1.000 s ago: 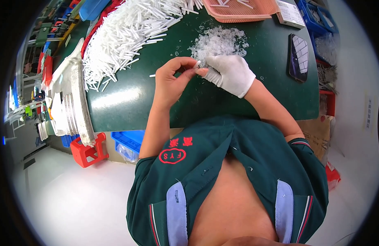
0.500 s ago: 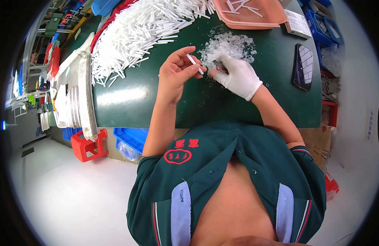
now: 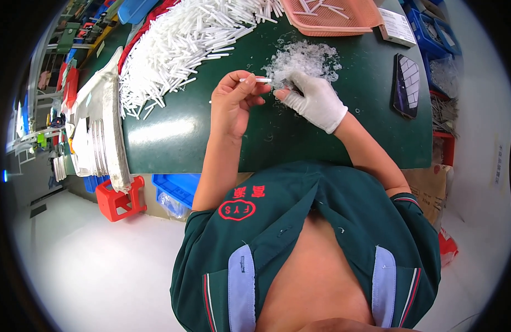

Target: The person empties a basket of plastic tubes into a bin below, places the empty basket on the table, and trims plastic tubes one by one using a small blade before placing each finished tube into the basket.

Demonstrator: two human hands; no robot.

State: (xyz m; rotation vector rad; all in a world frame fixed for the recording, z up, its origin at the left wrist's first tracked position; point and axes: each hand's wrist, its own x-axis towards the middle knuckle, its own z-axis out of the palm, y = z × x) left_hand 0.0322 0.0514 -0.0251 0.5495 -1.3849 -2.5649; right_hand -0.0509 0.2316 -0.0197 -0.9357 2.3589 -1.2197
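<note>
I see one thin white stick (image 3: 257, 79) near the top middle of the picture. It lies almost flat, with one end pointing at the right side. My left hand (image 3: 231, 102) is bare and pinches it between the thumb and fingers, so that grip is narrow and has the stick in it.

My right hand (image 3: 319, 102) wears a white glove, and the thumb tip pokes out bare. It is curled just beside the stick's far end. I cannot tell if its fingers hold anything, or if they touch the stick.

Right above the glove sits a heap of clear curly scraps (image 3: 308, 55) on the green table (image 3: 288, 141). A big pile of white sticks (image 3: 178, 52) fills the upper left. At the top, right of the middle, a pink basket (image 3: 335, 29) has a few sticks in it. Next to it is a white box (image 3: 397, 29), and below that lies a dark phone (image 3: 406, 86). A red stool (image 3: 121, 198) stands lower down at the left.
</note>
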